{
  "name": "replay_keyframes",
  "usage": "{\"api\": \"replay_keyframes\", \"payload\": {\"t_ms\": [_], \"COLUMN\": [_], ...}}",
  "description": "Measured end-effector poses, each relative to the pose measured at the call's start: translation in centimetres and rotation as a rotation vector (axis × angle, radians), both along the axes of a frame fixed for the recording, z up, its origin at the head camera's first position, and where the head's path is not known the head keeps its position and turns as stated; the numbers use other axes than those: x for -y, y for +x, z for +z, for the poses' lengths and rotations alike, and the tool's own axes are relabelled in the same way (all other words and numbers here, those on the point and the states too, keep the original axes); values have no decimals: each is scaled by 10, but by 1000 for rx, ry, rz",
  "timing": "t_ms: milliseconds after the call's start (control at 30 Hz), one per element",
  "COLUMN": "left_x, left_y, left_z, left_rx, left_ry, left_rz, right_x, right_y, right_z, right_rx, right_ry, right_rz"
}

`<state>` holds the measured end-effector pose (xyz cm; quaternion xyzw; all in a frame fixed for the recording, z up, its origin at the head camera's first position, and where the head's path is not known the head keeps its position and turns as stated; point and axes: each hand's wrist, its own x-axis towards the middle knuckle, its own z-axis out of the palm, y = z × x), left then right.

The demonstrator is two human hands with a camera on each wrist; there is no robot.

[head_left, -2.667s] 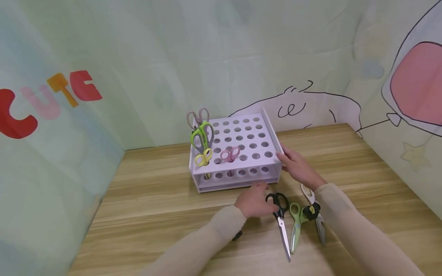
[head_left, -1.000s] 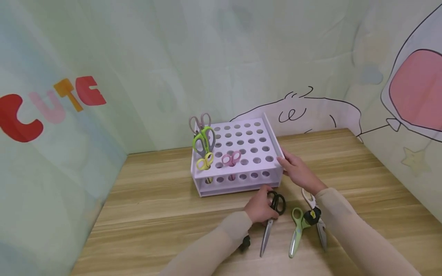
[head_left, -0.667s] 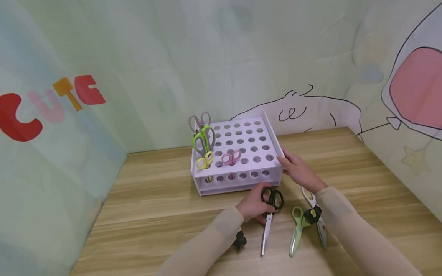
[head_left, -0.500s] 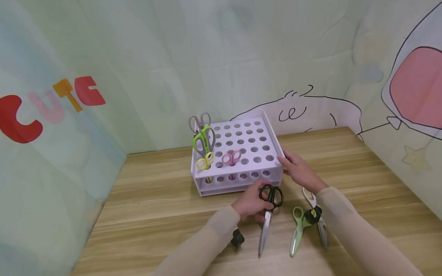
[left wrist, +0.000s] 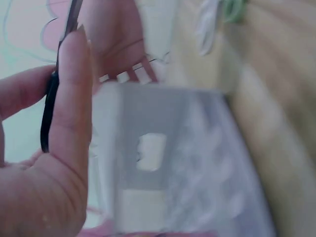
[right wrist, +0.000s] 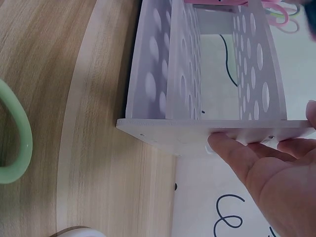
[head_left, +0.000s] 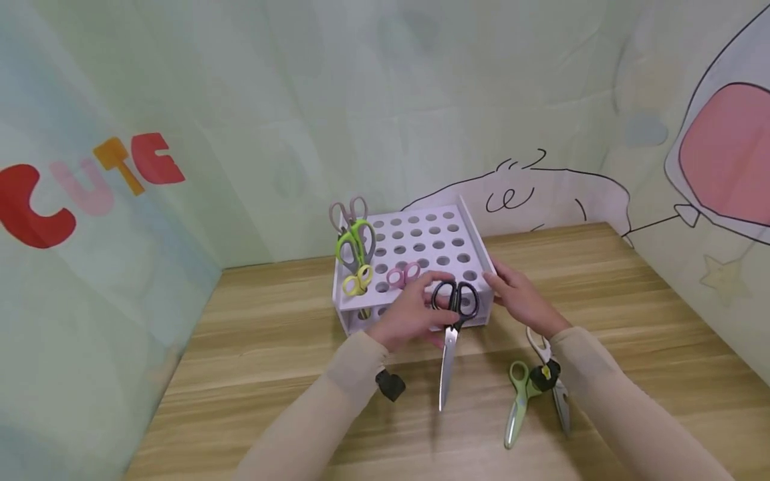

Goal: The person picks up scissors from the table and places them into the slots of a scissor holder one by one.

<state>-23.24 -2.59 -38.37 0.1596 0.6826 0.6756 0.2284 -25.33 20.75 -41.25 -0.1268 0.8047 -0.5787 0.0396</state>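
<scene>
In the head view my left hand (head_left: 412,310) pinches black-handled scissors (head_left: 450,337) by the handle, just in front of the rack. Their silver blades point down, above the table. The left wrist view catches the black handle (left wrist: 48,113) edge-on between thumb and fingers. My right hand (head_left: 520,297) grips the right side panel of the white two-tier rack (head_left: 415,230); in the right wrist view its fingers (right wrist: 232,153) lie along the panel's outer face. Grey-pink, lime-and-grey, yellow (head_left: 357,280) and pink scissors (head_left: 404,275) stand in the rack's holes, handles up.
On the wooden table (head_left: 259,347), right of the held scissors, lie green scissors (head_left: 516,407). White-handled scissors (head_left: 561,401) lie beside them, partly under the right sleeve. A printed cloth backdrop (head_left: 289,133) stands behind and at both sides.
The left hand has taken hold of the black-handled scissors and raised them off the table, up and left toward the rack's front. The right hand has stayed on the rack.
</scene>
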Motion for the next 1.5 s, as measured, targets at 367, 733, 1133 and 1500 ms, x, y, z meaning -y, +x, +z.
{"api": "replay_keyframes", "payload": {"t_ms": [367,733,1133,1500], "left_x": [21,38,49,44], "left_y": [-30,-62,-86,-85], "left_z": [65,98,118,111], "left_rx": [-139,-287,-426,-575], "left_ry": [34,72,95,-81], "left_rz": [265,473,683,748], "right_x": [-2,1,0,0], "right_y": [-1,3,0,2], "right_z": [2,1,2,1], "right_rx": [15,10,-2,8], "right_ry": [12,-2,-10,11], "right_rz": [4,8,-1,-2]}}
